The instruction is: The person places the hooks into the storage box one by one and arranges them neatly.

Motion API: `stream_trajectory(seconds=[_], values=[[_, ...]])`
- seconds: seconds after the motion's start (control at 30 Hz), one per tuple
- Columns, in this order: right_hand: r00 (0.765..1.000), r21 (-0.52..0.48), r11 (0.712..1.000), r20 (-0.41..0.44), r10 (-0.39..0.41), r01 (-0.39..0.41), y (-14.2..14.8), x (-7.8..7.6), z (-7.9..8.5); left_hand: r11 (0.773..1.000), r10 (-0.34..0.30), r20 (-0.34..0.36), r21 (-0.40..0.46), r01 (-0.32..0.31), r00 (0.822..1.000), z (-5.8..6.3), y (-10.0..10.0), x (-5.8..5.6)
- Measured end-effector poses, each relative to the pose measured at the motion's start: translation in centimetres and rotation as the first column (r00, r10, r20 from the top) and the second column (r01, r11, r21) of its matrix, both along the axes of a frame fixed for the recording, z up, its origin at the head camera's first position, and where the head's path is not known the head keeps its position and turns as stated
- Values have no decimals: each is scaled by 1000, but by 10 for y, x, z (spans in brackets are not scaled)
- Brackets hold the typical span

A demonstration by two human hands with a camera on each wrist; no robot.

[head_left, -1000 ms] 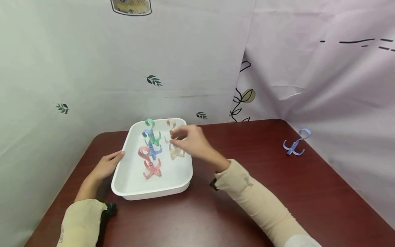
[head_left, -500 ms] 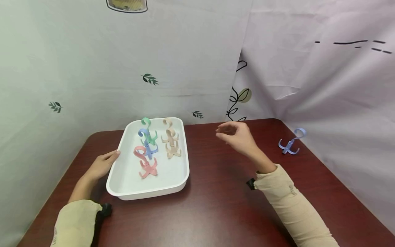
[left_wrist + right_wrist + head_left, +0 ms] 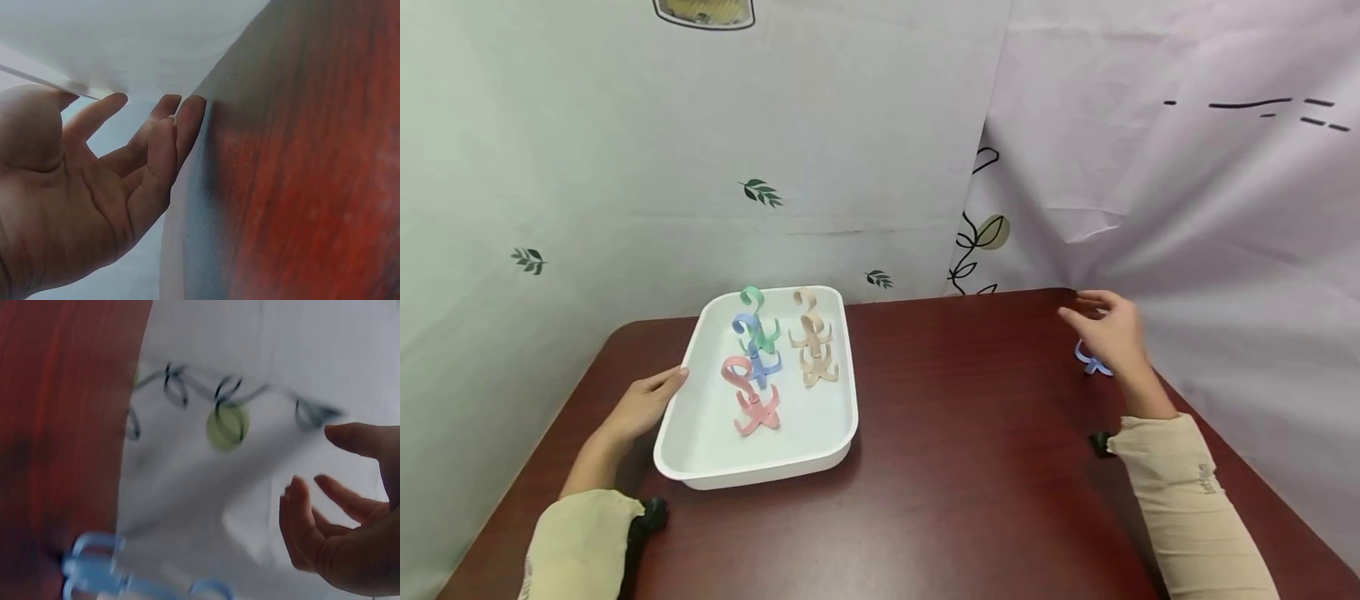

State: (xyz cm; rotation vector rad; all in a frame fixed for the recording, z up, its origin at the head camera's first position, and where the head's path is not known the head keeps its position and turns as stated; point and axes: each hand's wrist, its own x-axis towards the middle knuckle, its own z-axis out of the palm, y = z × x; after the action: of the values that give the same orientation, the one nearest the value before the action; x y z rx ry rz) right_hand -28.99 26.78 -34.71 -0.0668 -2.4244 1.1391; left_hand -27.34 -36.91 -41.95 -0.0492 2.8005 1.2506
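On the left, my left hand (image 3: 643,404) holds the side rim of a white tray (image 3: 707,437), thumb over the edge; in the left wrist view the fingers (image 3: 164,147) reach against its outer wall. Inside the tray stand four-pronged plastic hanging hooks: green (image 3: 767,338), blue (image 3: 762,368), pink (image 3: 758,413), and two beige ones, the nearer beige hook (image 3: 818,367) in front of the other. At far right my right hand (image 3: 1114,335), empty with fingers parted, hovers over another blue hook (image 3: 1094,365), partly hidden behind it. That hook's prongs show in the right wrist view.
The dark red-brown table (image 3: 955,417) extends between the tray and the right hand. Pale printed cloth (image 3: 880,150) hangs behind it and along the right side, close to the lone blue hook.
My right hand has left the beige hooks in the tray and moved right across the table to the lone blue hook. The left hand stays on the tray; the view has shifted slightly.
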Motion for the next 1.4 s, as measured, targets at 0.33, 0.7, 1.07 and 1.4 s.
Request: stream_trajectory(seconds=[0.33,0.7,1.07,1.4], values=[[925,39,944,187,-330,329,67,-2,-17,1000,1,-4,3,-1,1000,1,0,2],[927,15,948,205,-313,317,83,-7,-35,1000,7,-9,13,-6,1000,1,2,6],[926,27,935,131,-353,353,84,-9,-41,1000,12,-19,29,-11,1000,2,6,3],[955,36,961,102,-277,275,69,-11,-35,999,17,-21,31,-16,1000,3,5,5]])
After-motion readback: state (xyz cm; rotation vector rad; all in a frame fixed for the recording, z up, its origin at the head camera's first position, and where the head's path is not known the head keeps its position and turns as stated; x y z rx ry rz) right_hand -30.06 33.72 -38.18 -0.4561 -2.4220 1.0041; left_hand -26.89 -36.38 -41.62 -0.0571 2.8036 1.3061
